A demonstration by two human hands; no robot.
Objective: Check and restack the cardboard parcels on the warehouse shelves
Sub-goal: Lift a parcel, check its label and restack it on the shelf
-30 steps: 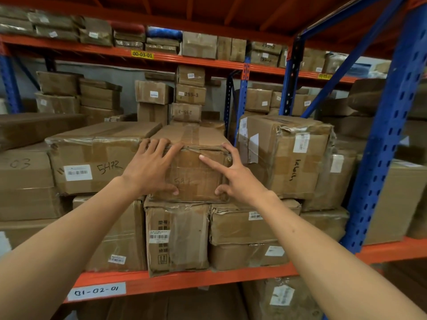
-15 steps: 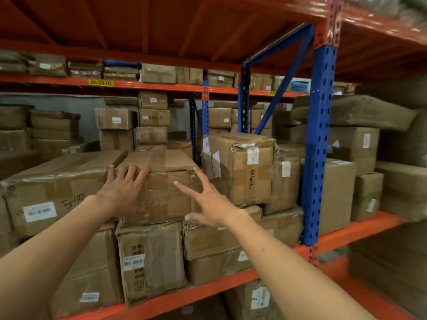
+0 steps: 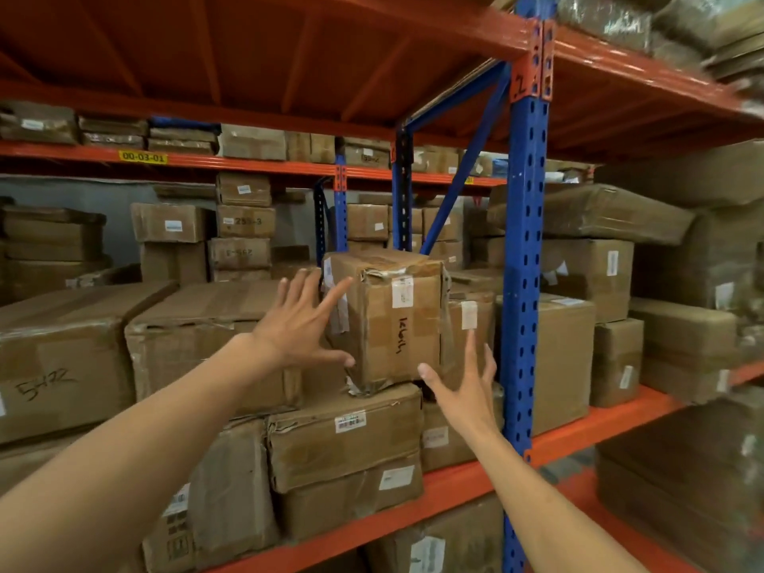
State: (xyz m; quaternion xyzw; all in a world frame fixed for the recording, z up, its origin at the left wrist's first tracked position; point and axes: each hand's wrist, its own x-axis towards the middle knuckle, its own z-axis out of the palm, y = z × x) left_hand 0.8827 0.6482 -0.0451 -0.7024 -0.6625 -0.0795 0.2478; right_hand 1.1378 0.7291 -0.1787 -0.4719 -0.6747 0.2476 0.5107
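Both hands are spread, fingers straight, grasping nothing: the left hand (image 3: pixel 299 324) at the left face of the parcel (image 3: pixel 388 316), the right hand (image 3: pixel 465 384) at its lower right corner. The parcel is a dented brown cardboard cube, glossy tape peeling, white labels, black scrawl. It sits on a crumpled flat box (image 3: pixel 345 432), left of the blue perforated steel post (image 3: pixel 525 262).

Gap above stack: open air over the centre-frame parcel (image 3: pixel 384 316) up to the orange shelf underside (image 3: pixel 289 55).
Right of centre: blue upright (image 3: pixel 524 283) hems in the taped parcel (image 3: pixel 469 337).
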